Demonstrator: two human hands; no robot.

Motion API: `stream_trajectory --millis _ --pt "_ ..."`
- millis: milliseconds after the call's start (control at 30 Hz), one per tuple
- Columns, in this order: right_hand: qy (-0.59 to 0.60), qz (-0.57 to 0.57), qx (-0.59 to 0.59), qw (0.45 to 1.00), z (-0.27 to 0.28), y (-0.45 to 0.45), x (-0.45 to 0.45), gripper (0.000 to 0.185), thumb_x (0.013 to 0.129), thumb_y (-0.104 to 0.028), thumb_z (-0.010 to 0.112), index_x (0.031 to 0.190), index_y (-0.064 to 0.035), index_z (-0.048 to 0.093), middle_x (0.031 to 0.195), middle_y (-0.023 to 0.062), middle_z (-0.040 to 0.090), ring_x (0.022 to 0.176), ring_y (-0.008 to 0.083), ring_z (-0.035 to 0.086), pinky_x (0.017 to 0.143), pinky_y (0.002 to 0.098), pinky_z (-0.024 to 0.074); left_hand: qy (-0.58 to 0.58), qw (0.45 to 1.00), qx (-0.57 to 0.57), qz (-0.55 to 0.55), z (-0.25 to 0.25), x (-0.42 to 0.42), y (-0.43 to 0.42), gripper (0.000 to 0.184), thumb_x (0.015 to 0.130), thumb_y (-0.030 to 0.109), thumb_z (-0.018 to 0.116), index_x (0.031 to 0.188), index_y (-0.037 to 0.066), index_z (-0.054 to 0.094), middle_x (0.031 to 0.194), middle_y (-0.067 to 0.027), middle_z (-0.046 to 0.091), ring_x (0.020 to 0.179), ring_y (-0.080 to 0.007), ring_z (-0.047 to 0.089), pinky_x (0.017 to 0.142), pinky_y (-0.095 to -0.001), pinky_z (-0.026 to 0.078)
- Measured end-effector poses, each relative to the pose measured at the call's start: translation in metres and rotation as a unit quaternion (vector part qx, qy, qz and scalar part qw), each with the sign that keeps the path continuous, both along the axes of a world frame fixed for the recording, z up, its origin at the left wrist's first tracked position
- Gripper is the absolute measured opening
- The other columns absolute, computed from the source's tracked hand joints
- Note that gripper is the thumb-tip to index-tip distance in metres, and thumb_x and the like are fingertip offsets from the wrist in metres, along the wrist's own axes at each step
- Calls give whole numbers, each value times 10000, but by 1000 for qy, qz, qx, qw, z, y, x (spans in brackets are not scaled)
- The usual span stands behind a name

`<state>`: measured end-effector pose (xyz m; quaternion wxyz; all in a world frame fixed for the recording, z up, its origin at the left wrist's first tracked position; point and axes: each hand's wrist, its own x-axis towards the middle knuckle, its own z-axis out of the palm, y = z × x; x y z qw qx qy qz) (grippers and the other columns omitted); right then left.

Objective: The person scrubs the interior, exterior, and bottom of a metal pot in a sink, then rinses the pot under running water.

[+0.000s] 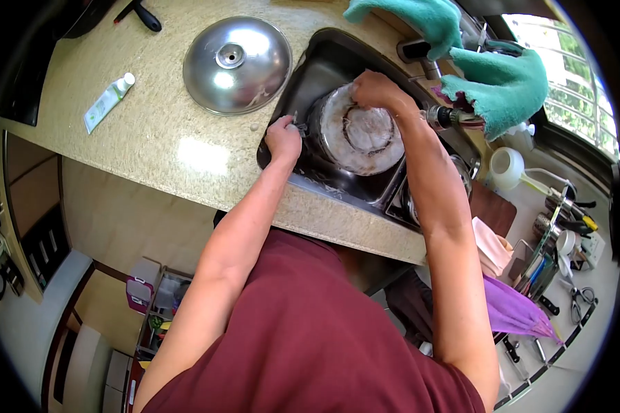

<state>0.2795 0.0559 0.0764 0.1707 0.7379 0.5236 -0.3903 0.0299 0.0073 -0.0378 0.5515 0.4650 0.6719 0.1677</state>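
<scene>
Two bare hands are on one pot [367,131], which sits bottom-up in the sink [311,67], between them. The left hand [284,140] is curled around the pot's side handle [301,129]; the right hand [379,91] rests at the base's far edge, fingers bent, whether gripping anything I cannot tell. Beyond the left hand, a domed lid [238,67] lies on the counter [151,131].

a tube [106,104] lies on the counter [151,138]; purple cloth [517,310] at right; upper left, perhaps a pan [83,16].
</scene>
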Motion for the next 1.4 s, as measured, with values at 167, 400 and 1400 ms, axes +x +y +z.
stream_trajectory --millis 167,400,1400 --pt "75 -208 165 961 10 -27 -5 319 874 -307 602 879 -34 768 856 167 743 894 319 726 859 415 534 34 987 121 -97 63 -9 -6 261 883 61 550 1060 22 738 1001 -226 723 941 -409 696 862 -452 545" --pt "151 -290 171 929 -5 -38 2 368 905 -373 611 923 -37 760 814 109 725 811 246 688 801 367 511 125 924 167 -319 45 -15 -1 269 902 38 525 1085 -13 716 1181 -265 664 990 -415 687 879 -478 545" --pt "6 -476 496 726 -58 -117 -48 419 969 -72 490 1381 -3 524 1357 259 569 1270 427 533 1068 468 436 -100 757 465 -448 14 154 36 372 941 114 560 1293 -1 594 1292 -234 610 1270 -439 519 1086 -443 411"
